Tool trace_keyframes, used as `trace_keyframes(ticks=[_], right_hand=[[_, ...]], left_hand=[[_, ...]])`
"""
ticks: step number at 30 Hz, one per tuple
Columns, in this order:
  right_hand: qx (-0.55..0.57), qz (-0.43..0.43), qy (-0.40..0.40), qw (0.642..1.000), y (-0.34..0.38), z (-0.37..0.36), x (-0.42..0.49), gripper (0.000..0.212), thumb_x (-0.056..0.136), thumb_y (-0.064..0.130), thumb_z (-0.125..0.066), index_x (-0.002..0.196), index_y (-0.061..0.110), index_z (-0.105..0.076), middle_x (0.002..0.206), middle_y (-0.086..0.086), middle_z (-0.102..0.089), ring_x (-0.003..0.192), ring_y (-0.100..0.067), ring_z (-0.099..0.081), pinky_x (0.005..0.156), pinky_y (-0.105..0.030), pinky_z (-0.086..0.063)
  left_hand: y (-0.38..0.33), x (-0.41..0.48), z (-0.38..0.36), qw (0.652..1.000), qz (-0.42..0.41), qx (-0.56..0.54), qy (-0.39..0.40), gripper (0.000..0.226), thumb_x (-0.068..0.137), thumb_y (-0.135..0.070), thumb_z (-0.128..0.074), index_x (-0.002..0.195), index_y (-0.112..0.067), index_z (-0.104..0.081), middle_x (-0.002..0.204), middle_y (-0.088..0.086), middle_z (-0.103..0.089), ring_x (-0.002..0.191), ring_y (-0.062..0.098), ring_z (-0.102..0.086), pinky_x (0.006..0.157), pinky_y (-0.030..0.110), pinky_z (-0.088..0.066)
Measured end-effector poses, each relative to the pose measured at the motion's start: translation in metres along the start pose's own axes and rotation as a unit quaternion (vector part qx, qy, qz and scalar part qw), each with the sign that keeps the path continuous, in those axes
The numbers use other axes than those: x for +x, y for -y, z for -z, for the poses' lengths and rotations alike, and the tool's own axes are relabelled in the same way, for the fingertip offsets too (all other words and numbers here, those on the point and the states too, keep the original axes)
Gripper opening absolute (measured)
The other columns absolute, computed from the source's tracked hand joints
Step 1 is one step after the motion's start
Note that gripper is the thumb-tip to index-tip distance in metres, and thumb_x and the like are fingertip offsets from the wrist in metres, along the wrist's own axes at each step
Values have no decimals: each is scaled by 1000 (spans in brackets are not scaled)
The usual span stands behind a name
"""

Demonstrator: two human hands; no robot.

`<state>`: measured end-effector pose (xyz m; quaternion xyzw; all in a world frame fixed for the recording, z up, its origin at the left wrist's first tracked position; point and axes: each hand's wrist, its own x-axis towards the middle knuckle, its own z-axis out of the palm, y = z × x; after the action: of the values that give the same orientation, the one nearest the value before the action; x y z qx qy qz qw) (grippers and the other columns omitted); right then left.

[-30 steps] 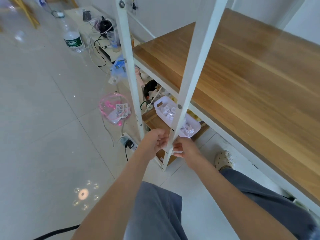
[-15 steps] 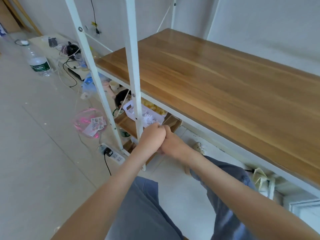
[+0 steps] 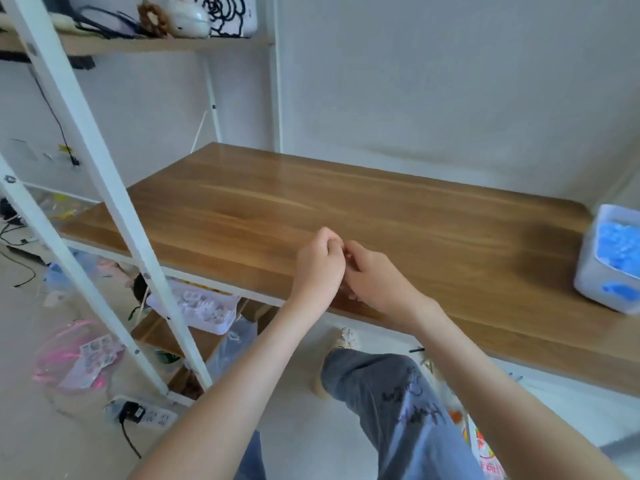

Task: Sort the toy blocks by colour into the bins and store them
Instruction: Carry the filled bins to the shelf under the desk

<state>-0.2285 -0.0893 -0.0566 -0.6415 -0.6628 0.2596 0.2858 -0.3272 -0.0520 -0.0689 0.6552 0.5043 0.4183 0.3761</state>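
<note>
wall [image 3: 450, 81]: plain, pale grey | floor [image 3: 38, 431]: light, smooth | furniture: brown wood-grain counter [image 3: 346, 209], white metal frame [image 3: 88, 150] slanting at left, wooden upper shelf [image 3: 145, 46] | light: soft, even

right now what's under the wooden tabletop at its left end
A white bin of pale blocks sits on a lower wooden shelf. The tabletop covers the bin's far part and a white frame post crosses its front, so some contents stay hidden.

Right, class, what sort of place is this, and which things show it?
Probably a home room or small workroom: a wooden desk in a white shelving frame, a power strip on the floor, and a white bin of blue blocks.
</note>
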Motion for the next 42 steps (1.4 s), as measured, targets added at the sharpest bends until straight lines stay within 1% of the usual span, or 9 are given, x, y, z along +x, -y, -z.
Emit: trace_keyframes(ticks=[5, 8, 11, 15, 19, 24, 31, 34, 42], right_hand=[[-183, -22, -83, 979, -55, 43, -17, 29, 93, 16, -41, 121, 16, -49, 104, 3, -44, 109, -22, -45, 81, -23, -28], [-350, -55, -236, 905, -88, 77, -29, 44, 87, 21, -47, 132, 20, -43, 128, 0, -42, 124, -26, -32, 100, -37, -22], [-351, -226, -348, 839, -114, 118, -38, 60, 83, 9, -47, 140, 12, -29, 139, -9, -36, 132, -29, -24, 111, -49, -9], [-340, -335, -292, 829, -143, 136, -41, 63, 83, 5, -44, 142, 1, -21, 139, -16, -38, 136, -32, -23, 112, -56, -3], [-352, -327, -324, 815, -153, 142, -44, 70, 81, 3, -50, 143, 2, -18, 143, -17, -26, 132, -34, -26, 111, -54, -10], [-296, -378, -365, 798, -166, 162, -60, 37, 80, 3, -48, 116, -3, -46, 121, -22, -44, 112, -38, -43, 100, -45, -25], [-282, -290, -354, 844, -151, 152, -63, 26, 94, 15, -44, 114, 5, -57, 115, -12, -60, 106, -29, -56, 93, -38, -29], [-257, -221, -332, 880, -122, 121, -58, 24, 96, 20, -44, 114, 10, -57, 115, -7, -61, 108, -24, -55, 93, -33, -27], [-224, -46, -227, 947, -53, 48, -39, 23, 93, 23, -41, 85, 14, -61, 86, 1, -64, 88, -18, -55, 79, -30, -22]], left_hand=[[-23, 18, -64, 986, -24, 99, 132, 26, 96, -20, -34, 104, -21, -58, 93, 0, -63, 78, 19, -62, 70, 39, -56], [-36, 5, -92, 967, -71, 98, 225, 33, 98, -25, -35, 126, -21, -52, 89, 0, -68, 73, 19, -67, 70, 40, -58], [-42, -11, -102, 944, -117, 106, 289, 34, 100, -29, -36, 129, -21, -52, 90, -4, -68, 76, 22, -68, 72, 43, -57], [-47, -12, -107, 886, -170, 221, 371, 32, 100, -33, -40, 126, -22, -54, 115, -4, -60, 95, 13, -59, 77, 25, -47], [-57, -10, -115, 881, -156, 231, 382, 30, 100, -34, -38, 122, -20, -54, 108, -5, -60, 89, 17, -63, 79, 31, -52], [-67, -9, -127, 867, -150, 247, 406, 31, 99, -35, -37, 121, -21, -54, 113, -3, -61, 92, 14, -60, 84, 33, -51], [-69, -9, -125, 897, -96, 182, 392, 29, 100, -28, -35, 121, -21, -54, 95, -7, -65, 81, 9, -65, 85, 35, -54], [-63, -10, -119, 914, -65, 179, 359, 30, 100, -24, -35, 127, -18, -46, 94, 3, -68, 81, 19, -68, 80, 39, -57], [-55, -5, -72, 970, 141, 21, 195, 25, 99, -19, -33, 112, -4, -49, 82, 13, -59, 73, 29, -65, 71, 45, -59]])
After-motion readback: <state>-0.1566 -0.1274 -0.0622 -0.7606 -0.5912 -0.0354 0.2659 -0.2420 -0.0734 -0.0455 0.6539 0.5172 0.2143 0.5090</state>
